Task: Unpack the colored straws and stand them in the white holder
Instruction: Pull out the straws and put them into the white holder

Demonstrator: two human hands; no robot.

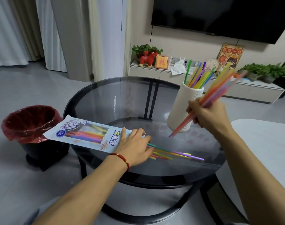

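Two hands are busy over the round glass bench (96,98). The right hand (208,114) has its fingers (190,109) curled tight round a bundle of colored straws (219,93), held tilted in the air, its lower tips just in front of the white holder (182,111) and its blurred upper ends reaching past the holder's rim. The holder stands on the bench, already carrying a fan of straws (197,75). The left hand (133,148), a red cord bracelet (122,159) at its wrist, lies palm down with fingers nearly straight, pressing the mouth end of the printed straw packet (83,133). More loose straws (174,154) lie flat on the glass, poking out from under that hand toward the right. The packet's far end overhangs the bench edge above a bin with a red liner (30,122) on the floor.
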